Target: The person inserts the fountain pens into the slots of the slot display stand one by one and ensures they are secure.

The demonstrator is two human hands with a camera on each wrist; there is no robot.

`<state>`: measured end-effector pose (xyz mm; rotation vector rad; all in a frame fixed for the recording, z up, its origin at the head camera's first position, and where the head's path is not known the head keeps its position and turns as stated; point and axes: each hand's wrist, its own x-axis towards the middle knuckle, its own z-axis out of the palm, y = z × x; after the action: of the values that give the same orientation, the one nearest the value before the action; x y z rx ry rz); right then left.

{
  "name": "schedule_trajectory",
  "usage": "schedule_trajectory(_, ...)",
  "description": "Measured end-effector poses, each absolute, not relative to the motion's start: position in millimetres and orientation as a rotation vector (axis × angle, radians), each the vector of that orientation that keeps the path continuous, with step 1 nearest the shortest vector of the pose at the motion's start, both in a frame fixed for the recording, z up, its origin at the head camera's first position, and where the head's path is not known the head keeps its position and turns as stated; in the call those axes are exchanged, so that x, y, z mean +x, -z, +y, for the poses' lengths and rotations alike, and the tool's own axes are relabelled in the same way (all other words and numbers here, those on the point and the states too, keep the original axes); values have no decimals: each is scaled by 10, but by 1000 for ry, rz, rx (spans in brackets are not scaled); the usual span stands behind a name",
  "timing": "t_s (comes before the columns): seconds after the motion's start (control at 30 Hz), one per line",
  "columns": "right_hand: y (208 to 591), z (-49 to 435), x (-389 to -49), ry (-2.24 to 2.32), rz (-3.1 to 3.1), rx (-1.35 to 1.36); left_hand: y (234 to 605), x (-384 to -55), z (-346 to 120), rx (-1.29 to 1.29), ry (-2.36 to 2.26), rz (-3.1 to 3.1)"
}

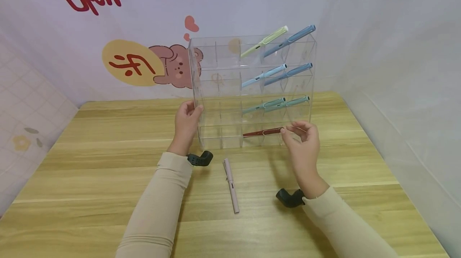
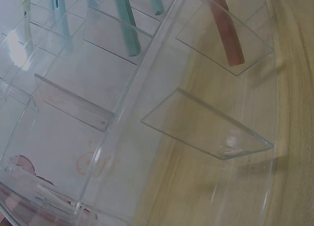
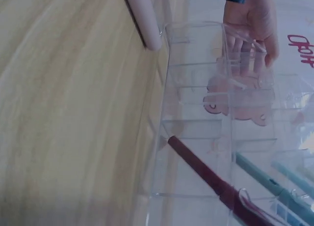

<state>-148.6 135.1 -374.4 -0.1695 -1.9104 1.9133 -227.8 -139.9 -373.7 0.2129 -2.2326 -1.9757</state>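
Note:
A clear acrylic display rack [image 1: 219, 123] with several tiers of slots stands upright on the table. My left hand [image 1: 185, 126] holds its left side edge, thumb at the front. My right hand [image 1: 304, 146] pinches the end of a dark red pen [image 1: 263, 132] at the rack's lowest tier. The pen's other end lies inside a slot, as the right wrist view also shows. A pale pink pen [image 1: 231, 186] lies on the table in front of the rack, between my forearms. In the left wrist view the left hand is out of sight.
Upper tiers hold a yellow-green pen [image 1: 264, 41], a light blue pen [image 1: 264, 75], blue pens [image 1: 289, 41] and green pens [image 1: 264, 106], all in the right half. A wooden table [image 1: 108, 170] carries the rack. Behind hangs a white printed cloth [image 1: 252, 2].

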Motion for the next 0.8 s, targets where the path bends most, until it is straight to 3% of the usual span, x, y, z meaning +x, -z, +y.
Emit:
schedule_trajectory(0.37,3713,1177,-1392,-1952,-2009,-7,3730,-2278,-1387,207,1983,-2229)
schedule_trajectory(0.8,3867,912,-1412,-1824,-2674,184,3734,-2288,-1398,247,1974,-2237)
